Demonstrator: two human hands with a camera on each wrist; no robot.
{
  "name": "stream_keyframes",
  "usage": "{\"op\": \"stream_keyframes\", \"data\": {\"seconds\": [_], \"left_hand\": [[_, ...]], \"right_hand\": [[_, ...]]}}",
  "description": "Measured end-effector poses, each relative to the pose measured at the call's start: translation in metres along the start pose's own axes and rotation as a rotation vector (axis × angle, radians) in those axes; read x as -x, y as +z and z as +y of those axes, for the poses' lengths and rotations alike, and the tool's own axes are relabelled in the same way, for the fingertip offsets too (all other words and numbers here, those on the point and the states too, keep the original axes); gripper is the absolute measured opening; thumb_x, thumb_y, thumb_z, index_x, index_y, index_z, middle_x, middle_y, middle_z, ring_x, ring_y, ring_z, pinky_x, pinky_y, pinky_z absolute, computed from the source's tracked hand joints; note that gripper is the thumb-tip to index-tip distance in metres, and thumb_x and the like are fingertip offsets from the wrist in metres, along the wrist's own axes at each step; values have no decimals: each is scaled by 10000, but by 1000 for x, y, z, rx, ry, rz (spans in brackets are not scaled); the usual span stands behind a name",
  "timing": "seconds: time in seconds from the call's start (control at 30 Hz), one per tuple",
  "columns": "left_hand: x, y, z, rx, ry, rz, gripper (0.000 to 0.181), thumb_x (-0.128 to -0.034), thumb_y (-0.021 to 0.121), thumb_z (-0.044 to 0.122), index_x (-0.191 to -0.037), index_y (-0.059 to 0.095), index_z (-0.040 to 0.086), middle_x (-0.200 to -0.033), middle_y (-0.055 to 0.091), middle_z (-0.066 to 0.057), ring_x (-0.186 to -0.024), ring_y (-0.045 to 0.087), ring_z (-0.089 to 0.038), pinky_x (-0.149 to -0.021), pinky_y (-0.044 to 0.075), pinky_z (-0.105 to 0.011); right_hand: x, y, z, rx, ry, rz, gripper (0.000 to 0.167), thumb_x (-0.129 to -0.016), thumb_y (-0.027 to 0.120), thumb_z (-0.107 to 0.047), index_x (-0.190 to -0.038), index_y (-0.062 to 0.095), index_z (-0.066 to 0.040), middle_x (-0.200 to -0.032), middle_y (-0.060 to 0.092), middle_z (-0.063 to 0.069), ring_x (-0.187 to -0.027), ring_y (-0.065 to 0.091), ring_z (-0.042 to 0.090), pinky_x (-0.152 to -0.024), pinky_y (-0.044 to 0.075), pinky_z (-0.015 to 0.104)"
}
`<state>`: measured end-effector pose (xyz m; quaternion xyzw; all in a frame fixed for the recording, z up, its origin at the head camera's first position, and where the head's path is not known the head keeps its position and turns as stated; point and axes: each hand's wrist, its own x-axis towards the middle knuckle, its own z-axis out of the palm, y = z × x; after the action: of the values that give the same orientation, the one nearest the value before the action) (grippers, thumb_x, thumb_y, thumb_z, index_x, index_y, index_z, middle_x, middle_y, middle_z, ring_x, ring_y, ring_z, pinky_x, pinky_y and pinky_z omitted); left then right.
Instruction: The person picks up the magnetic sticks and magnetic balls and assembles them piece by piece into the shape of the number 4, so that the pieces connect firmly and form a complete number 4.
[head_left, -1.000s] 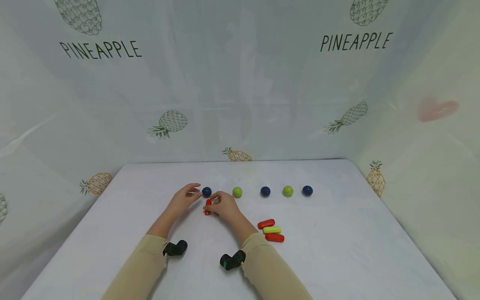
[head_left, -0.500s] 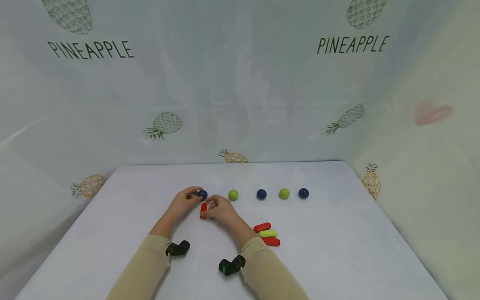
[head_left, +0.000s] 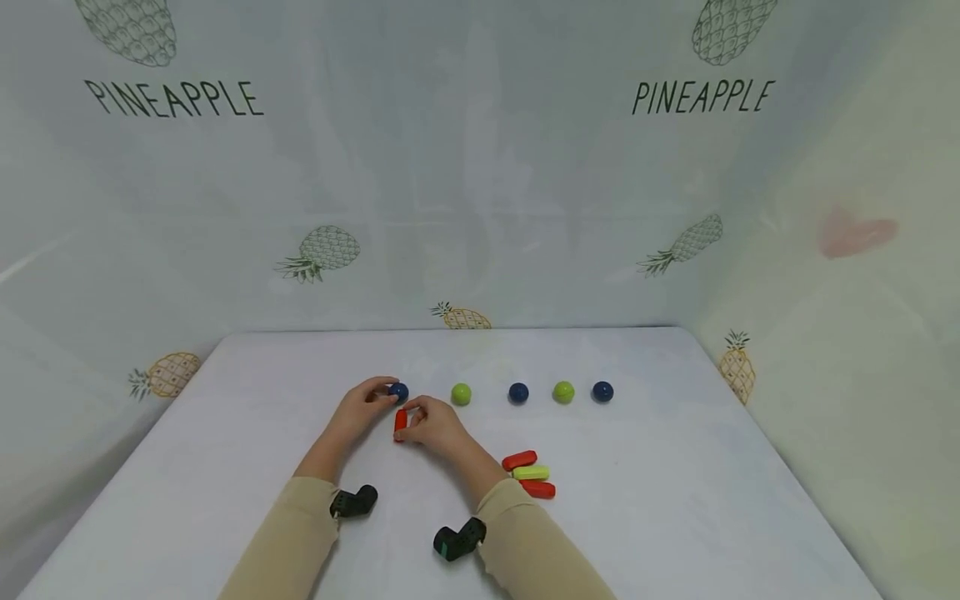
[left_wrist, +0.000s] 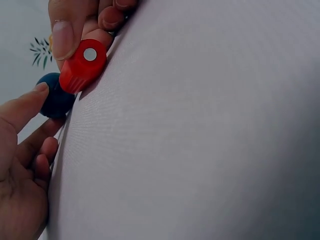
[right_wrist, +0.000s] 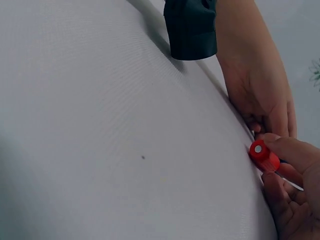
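Note:
My left hand [head_left: 363,406] pinches a dark blue ball [head_left: 399,392] between thumb and fingers at the left end of a row of balls. Close by on the right, my right hand [head_left: 437,427] holds a short red rod [head_left: 401,425] between thumb and fingers, just on the near side of that ball. In the left wrist view the red rod [left_wrist: 82,67] shows a round silvery disc on its end, and its far end overlaps the blue ball [left_wrist: 56,102]. Whether rod and ball touch cannot be told. The right wrist view mostly hides the ball behind the rod [right_wrist: 264,156].
Rightward along the row lie a green ball [head_left: 461,394], a blue ball [head_left: 518,393], another green ball [head_left: 564,392] and another blue ball [head_left: 602,392]. Beside the right forearm are a red rod [head_left: 519,460], a yellow-green rod [head_left: 531,472] and another red rod [head_left: 537,489] on the white table [head_left: 675,500].
My left fingers have closed in on the blue ball, which they were only beside a second ago. The right hand keeps the red rod near it. The head view has shifted slightly.

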<state>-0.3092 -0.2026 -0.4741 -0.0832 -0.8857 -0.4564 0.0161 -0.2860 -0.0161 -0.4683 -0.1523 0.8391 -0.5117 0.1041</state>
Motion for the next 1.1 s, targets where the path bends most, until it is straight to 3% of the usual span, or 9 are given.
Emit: {"op": "stream_keyframes", "data": {"seconds": [0.27,1.1], "left_hand": [[6,-3,-2,3,-28,-21,376,-960,639,185,-1314,585,68,-1171,612,-173,-944,555,-240,-814,440,-378],[-3,-5,-2,27,-20,-65,366,-952,655,222,-1284,609,75,-1132,606,-131,-934,544,-227,-818,436,-389]], "right_hand": [[4,7,-1,16,1,-1,452,-797,823,-194,-1180,635,-48,-693,552,-23,-580,477,90,-530,395,219],[3,8,-2,14,-18,88,417,-783,834,-180,-1134,641,-64,-716,581,-16,-617,497,105,-562,403,232]]}}
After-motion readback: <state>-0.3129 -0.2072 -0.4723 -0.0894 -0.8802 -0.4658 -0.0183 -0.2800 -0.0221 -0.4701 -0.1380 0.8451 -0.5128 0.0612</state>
